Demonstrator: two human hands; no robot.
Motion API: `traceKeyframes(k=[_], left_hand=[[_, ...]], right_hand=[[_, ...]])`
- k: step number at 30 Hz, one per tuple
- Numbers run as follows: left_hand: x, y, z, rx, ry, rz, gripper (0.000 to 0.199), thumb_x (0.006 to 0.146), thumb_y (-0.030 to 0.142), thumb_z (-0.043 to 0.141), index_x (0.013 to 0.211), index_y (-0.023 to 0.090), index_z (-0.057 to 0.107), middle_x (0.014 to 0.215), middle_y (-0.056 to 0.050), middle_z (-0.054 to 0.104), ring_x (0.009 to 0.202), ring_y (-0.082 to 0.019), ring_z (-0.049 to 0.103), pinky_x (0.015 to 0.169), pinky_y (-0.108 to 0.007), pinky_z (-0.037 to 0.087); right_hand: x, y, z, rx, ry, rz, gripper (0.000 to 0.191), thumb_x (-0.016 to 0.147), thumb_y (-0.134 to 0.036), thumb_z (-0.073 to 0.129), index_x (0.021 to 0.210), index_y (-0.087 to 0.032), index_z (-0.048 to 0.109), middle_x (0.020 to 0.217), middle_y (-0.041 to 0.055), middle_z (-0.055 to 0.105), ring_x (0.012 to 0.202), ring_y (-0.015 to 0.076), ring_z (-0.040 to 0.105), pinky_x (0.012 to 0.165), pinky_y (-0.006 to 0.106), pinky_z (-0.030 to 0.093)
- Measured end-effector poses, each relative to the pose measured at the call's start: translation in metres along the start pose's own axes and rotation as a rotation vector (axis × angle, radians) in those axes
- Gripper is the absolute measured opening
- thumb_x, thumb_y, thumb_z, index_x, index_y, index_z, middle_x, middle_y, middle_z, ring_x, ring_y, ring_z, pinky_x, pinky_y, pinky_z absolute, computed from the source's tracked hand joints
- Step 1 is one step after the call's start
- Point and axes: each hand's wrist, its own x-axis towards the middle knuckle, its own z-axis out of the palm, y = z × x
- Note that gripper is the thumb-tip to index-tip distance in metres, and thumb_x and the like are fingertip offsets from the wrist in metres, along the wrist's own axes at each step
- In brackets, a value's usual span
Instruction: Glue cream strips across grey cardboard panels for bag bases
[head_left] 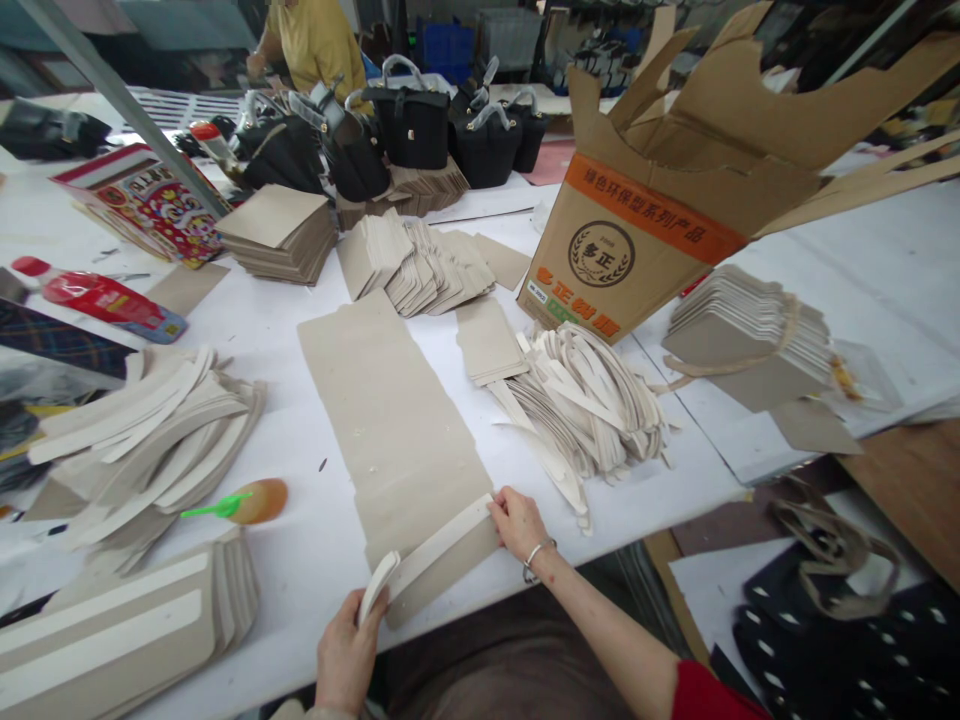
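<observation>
My left hand (346,648) is closed round a short bundle of pale strips (380,583) at the table's front edge; how many it holds I cannot tell. Between finger and thumb, my right hand (519,522) pinches the far right end of a long white strip (442,545). That strip lies slantwise across the near end of beige board pieces (397,400), which are laid out in an overlapping row on the white table. A tangled pile of similar strips (592,400) is just beyond my right hand.
Left of the boards lie a glue bottle with a green nozzle (255,502), curved strips (165,430) and stacked panels with white bands (127,630). Farther back are an open carton (622,230), board stacks (281,230) and black handbags (409,120). A person in yellow (319,45) is behind them.
</observation>
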Motion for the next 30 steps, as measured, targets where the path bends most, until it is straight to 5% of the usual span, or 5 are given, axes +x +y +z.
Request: traceKeyframes(k=[30], left_hand=[[0.0004, 0.0003, 0.0007, -0.003, 0.0, 0.002, 0.044, 0.074, 0.059, 0.036, 0.077, 0.021, 0.058, 0.061, 0.002, 0.06, 0.064, -0.02, 0.056, 0.066, -0.03, 0.041]], right_hand=[[-0.0054, -0.0041, -0.0022, -0.067, 0.018, -0.023, 0.018, 0.084, -0.029, 0.044, 0.072, -0.019, 0.053, 0.061, 0.0008, 0.061, 0.053, 0.0117, 0.055, 0.053, 0.021, 0.032]])
